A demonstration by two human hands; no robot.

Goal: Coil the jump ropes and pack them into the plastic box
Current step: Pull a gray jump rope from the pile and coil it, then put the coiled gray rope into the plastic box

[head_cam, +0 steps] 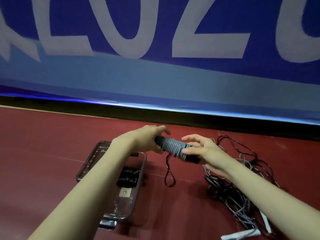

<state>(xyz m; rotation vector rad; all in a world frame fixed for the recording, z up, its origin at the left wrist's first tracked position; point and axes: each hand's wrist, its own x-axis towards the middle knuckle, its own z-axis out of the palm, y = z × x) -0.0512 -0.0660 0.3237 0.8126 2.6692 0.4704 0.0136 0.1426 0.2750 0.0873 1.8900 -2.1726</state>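
- Head view: the left hand [147,139] grips one end of a jump rope bundle [174,148], grey cord wound round black handles, held in the air.
- The right hand [204,151] holds the other end, fingers partly extended.
- The open plastic box [138,172] sits below on the red floor [43,161], a black coiled rope [129,176] inside.
- Loose tangled ropes [242,187] lie to the right.

Large pale letters run across the blue banner [155,40] that hangs behind the red floor [43,161]; they read roughly "LOZ", cut off at both ends by the frame. No other writing or number can be read on anything else.
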